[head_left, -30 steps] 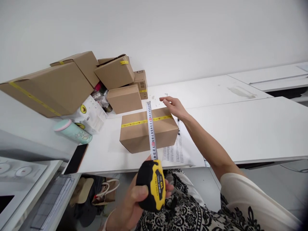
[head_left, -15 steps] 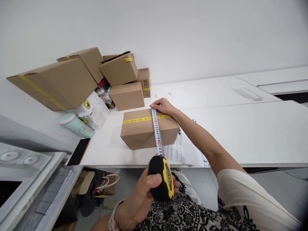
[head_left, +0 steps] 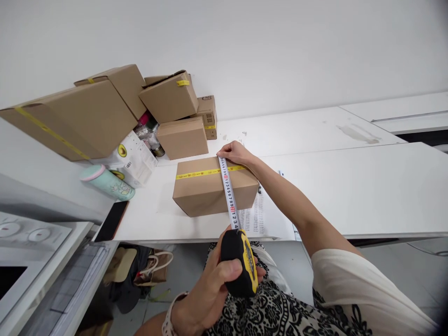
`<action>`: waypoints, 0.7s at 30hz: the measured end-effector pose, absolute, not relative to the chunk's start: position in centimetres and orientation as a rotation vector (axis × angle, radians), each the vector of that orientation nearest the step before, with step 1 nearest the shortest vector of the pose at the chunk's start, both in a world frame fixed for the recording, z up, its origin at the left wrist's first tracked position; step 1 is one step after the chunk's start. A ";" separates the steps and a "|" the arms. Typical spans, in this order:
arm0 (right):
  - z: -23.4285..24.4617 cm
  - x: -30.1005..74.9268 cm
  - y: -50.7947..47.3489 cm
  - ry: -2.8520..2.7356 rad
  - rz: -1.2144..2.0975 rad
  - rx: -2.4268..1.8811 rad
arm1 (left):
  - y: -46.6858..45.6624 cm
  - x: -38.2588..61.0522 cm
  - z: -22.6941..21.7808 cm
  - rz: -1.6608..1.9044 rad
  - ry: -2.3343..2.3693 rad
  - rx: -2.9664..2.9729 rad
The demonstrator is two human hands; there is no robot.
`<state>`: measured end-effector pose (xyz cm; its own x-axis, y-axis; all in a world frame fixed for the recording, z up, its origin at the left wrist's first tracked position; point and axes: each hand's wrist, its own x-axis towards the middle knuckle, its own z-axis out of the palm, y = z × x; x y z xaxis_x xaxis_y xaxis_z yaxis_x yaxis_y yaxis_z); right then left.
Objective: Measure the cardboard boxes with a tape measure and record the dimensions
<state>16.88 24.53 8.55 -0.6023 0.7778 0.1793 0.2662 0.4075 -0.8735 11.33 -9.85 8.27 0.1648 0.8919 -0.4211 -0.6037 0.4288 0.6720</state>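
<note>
A brown cardboard box (head_left: 203, 189) with a yellow tape strip across its top sits on the white table (head_left: 350, 186). My left hand (head_left: 210, 287) is closed round the black and yellow tape measure case (head_left: 242, 263), held below the table's front edge. Its white blade (head_left: 229, 191) runs from the case up over the box top. My right hand (head_left: 234, 151) pinches the blade's end down at the box's far top edge.
Several brown boxes (head_left: 84, 116) are piled at the back left with a white carton (head_left: 135, 161) and a mint bottle (head_left: 107, 182). A printed sheet (head_left: 261, 219) lies right of the box. A dark phone (head_left: 111, 220) lies at the table's left edge.
My right hand came down from hovering past the box and took the blade's end at the far edge. The tape case moved right and lower.
</note>
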 end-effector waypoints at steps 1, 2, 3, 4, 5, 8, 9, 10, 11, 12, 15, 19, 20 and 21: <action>8.5 16.9 24.5 -2.086 1.141 -0.882 | -9.8 11.3 8.3 1.101 0.887 0.390; 8.4 16.8 24.6 -2.083 1.132 -0.883 | -9.7 11.2 8.4 1.100 0.886 0.390; 8.3 16.8 24.6 -2.079 1.119 -0.886 | -9.7 11.1 8.5 1.099 0.885 0.391; 8.3 16.8 24.6 -2.074 1.101 -0.892 | -9.6 11.1 8.6 1.098 0.884 0.393; 8.2 16.7 24.7 -2.070 1.079 -0.901 | -9.5 11.0 8.6 1.096 0.883 0.391; 8.0 16.6 24.9 -2.100 1.010 -0.934 | -9.3 10.7 8.7 1.089 0.868 0.368; 7.9 16.6 25.0 -2.121 0.994 -0.948 | -9.3 10.7 8.7 1.088 0.861 0.358; 7.9 16.6 25.1 -2.142 0.986 -0.958 | -9.3 10.7 8.7 1.091 0.855 0.348; 7.8 16.5 25.2 -2.160 0.986 -0.964 | -9.4 10.7 8.8 1.094 0.852 0.339; 7.8 16.5 25.2 -2.174 0.991 -0.968 | -9.5 10.8 8.8 1.097 0.852 0.333; 7.8 16.5 25.3 -2.182 1.013 -0.972 | -9.6 10.9 9.0 1.093 0.863 0.334; 7.6 16.4 25.3 -2.172 1.023 -0.986 | -9.6 11.0 9.3 1.077 0.886 0.350; 7.6 16.4 25.2 -2.171 1.024 -0.986 | -9.6 11.0 9.3 1.073 0.889 0.346; 7.6 16.4 25.2 -2.171 1.026 -0.987 | -9.6 11.0 9.3 1.070 0.892 0.341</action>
<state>16.40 25.24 7.62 -0.5868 0.7947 0.1552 0.3848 0.4423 -0.8101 11.00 -9.61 9.29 0.1847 0.8667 -0.4633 -0.6114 0.4704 0.6363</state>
